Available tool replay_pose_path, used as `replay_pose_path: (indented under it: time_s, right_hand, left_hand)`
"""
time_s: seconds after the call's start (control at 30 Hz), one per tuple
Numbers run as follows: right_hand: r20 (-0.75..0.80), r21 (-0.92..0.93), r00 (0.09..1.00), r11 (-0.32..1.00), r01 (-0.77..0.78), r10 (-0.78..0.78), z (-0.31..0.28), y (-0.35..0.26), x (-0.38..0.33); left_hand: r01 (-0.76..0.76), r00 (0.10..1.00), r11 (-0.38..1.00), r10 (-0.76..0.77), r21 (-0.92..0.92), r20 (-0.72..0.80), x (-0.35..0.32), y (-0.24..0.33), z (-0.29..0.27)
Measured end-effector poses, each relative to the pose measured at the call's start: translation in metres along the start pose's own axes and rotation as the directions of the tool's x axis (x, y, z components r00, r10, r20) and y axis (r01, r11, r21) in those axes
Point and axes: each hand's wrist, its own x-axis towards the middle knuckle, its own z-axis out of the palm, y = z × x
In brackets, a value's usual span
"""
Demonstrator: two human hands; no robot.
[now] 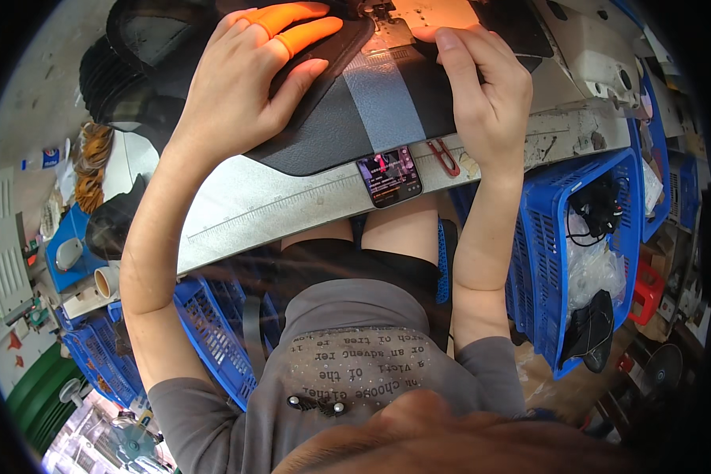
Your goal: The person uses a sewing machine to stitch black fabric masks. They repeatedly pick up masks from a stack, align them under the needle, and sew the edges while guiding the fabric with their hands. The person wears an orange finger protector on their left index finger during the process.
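My left hand (249, 83) lies over a black sheet of leather-like material (316, 138), its fingers stretched toward the lit metal plate (423, 20) of what looks like a sewing machine. Orange covers sit on two of its fingers; the thumb is apart from them. Just right of the plate, my right hand (486, 87) is closed, thumb pressed to the fingers. Whatever it pinches is hidden. A shiny blue-grey strip (383, 95) runs from the plate toward the near edge, between the hands.
At the table's near edge (268, 209), marked with a ruler scale, lie a phone (391, 178) with its screen lit and small red snips (444, 158). Blue crates (541, 237) stand below right, one holding bags and black pieces. Another blue basket (213, 328) is below left.
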Motion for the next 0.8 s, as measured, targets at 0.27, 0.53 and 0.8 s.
replay_pose_path:
  time_s: [0.27,0.53,0.8]
  right_hand:
    - [-0.001,-0.018,1.0,1.0,0.009,-0.009,-0.0006,0.0012,0.0]
    - [0.006,-0.033,1.0,0.999,0.025,-0.025,-0.001,0.0006,0.0008]
    - [-0.008,-0.033,1.0,0.999,0.013,-0.013,-0.0007,0.0012,-0.0002]
  left_hand:
    - [0.006,1.0,1.0,-0.007,0.012,0.02,0.0007,0.0004,-0.0003]
    - [0.003,1.0,1.0,-0.003,0.0,0.014,0.0011,0.0001,-0.0001]
    - [0.002,1.0,1.0,-0.002,0.015,0.013,0.0001,-0.0006,0.0007]
